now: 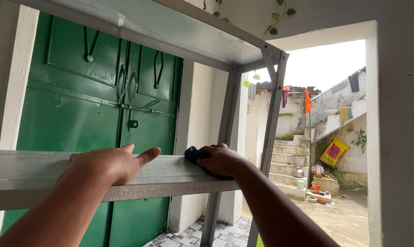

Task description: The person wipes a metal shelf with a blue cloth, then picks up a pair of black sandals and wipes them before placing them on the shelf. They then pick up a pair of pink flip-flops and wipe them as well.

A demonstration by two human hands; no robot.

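Observation:
A grey metal shelf (pixel 28 171) of an open rack runs across the view at chest height. My left hand (pixel 108 162) rests on its top, fingers together and pointing right, holding nothing. Further right my right hand (pixel 220 160) presses a dark blue cloth (pixel 194 153) onto the shelf's surface near the right-hand uprights; most of the cloth is hidden under the fingers.
Another grey shelf (pixel 170 32) of the rack is overhead, carried by grey uprights (pixel 273 119). A green double door (pixel 92 105) stands behind the rack. To the right an opening shows a yard with steps (pixel 289 155), pots and hanging clothes. Patterned floor tiles (pixel 188 235) lie below.

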